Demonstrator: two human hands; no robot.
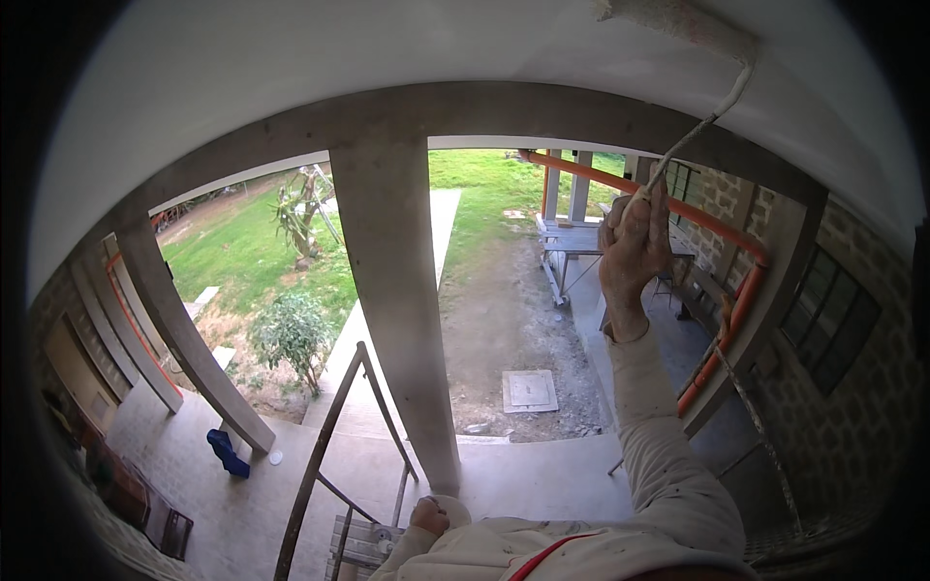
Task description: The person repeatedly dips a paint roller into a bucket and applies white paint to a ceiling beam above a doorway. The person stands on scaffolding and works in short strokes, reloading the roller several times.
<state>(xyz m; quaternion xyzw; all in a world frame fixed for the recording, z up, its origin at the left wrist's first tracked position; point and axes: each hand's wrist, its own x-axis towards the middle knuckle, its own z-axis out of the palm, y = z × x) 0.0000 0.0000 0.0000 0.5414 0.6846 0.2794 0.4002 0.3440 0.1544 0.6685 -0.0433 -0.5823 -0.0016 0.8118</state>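
With our right hand (635, 235) we grip the paint roller (693, 29), its head above both hands; our left hand (427, 517) curls by something white (457, 509), grip unclear.

Grey floor (232, 508) carries blue object (226, 452) and white disc (276, 457).

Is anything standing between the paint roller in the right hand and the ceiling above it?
Nothing visible does. The paint roller, raised by the right hand, shows directly against the white ceiling. The beam appears lower in view. Whether the roller touches the ceiling, I cannot tell.
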